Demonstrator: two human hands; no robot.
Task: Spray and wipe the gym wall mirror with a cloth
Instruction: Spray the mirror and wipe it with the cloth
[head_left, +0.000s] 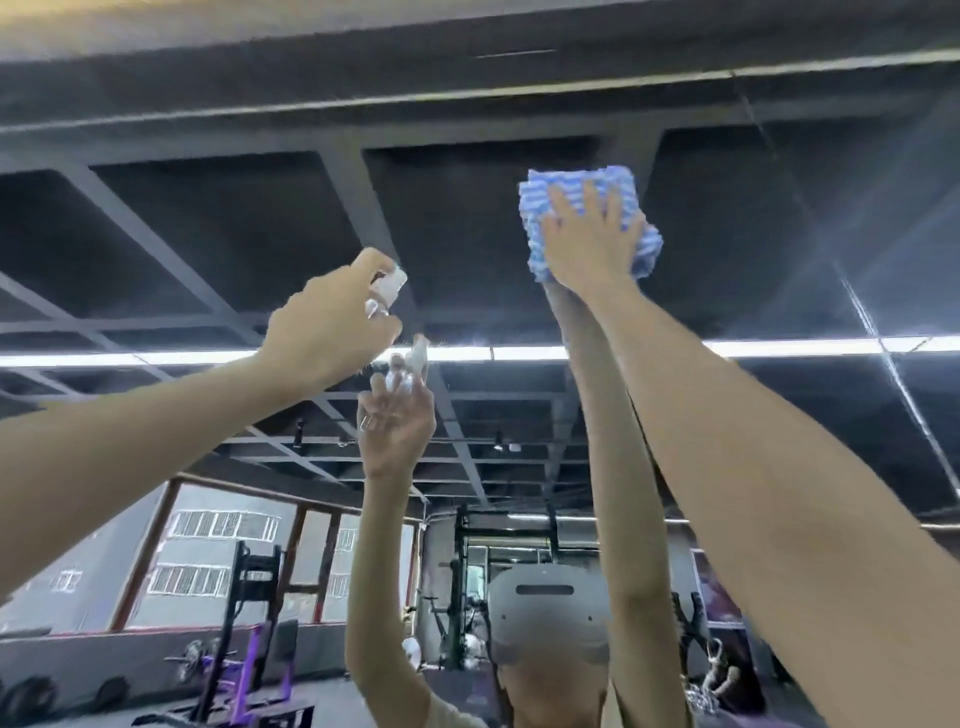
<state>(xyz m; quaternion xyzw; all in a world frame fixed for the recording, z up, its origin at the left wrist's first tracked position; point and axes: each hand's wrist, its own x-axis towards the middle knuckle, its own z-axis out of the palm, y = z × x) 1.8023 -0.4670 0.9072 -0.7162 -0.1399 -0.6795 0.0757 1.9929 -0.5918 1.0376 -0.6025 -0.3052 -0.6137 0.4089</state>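
Right hand (587, 244): fingers spread flat, pressing blue striped cloth (647, 247) against mirror (218, 234), cloth under my palm. Left hand (332, 322): fingers clamped round spray bottle (389, 285), below-left of right fingers.

Pretty dim up top, the dark ceiling (467, 208) soaks it all up. One bright strip light (519, 353) blows out white, and daylight comes through the windows (208, 551) low left. Whole thing's soft, edges bend fisheye-style, streaky glare on the right.
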